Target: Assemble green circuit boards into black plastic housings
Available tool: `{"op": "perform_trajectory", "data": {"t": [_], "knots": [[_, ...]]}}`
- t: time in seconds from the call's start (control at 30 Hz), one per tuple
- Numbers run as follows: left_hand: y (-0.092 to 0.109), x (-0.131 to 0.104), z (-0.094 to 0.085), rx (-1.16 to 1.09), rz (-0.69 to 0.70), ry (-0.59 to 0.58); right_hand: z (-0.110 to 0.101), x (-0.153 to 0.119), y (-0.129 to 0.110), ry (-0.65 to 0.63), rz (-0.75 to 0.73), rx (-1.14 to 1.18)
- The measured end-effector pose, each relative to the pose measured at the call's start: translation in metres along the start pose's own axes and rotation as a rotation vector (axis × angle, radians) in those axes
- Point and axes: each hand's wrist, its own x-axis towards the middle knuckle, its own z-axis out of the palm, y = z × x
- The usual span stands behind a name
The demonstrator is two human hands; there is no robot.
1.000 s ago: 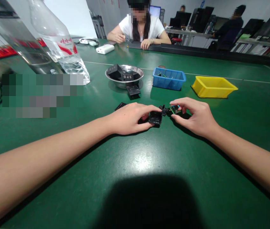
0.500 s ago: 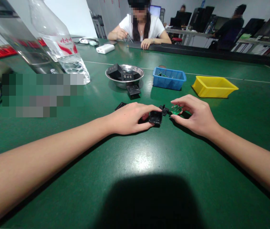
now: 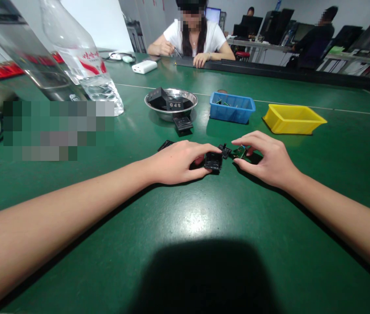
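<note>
My left hand [image 3: 181,161] rests on the table, its thumb and forefinger closed on the sides of a black plastic housing [image 3: 213,162] whose hollow side faces me. Between the thumb and fingers of my right hand [image 3: 263,157] is a small green circuit board [image 3: 240,151], held tilted just over the table. A small black plastic part [image 3: 224,151] lies between the two hands, close to the board. Partly hidden behind my left hand is another black piece [image 3: 166,145].
A steel bowl [image 3: 154,111] holds black housings, and one black housing [image 3: 183,124] lies in front of it. Right of it stand a blue bin [image 3: 231,114] with green boards and a yellow bin [image 3: 291,126]. Bottles [image 3: 90,65] stand left. Across the table sits a person [image 3: 193,43].
The green circuit board has turned in my right hand and now shows more edge-on, with the fingers shifted slightly left. My left hand and the housing have stayed put.
</note>
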Motion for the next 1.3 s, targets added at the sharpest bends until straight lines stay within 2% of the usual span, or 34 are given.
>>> {"op": "perform_trajectory", "data": {"t": [0.3, 1.3], "knots": [[-0.001, 0.0003, 0.0004, 0.001, 0.0, -0.005, -0.0008, -0.0003, -0.0017, 0.016, 0.069, 0.029], [0.0004, 0.0001, -0.0004, 0.001, -0.001, -0.002, -0.0004, 0.0008, -0.0021, 0.017, 0.038, 0.007]]}}
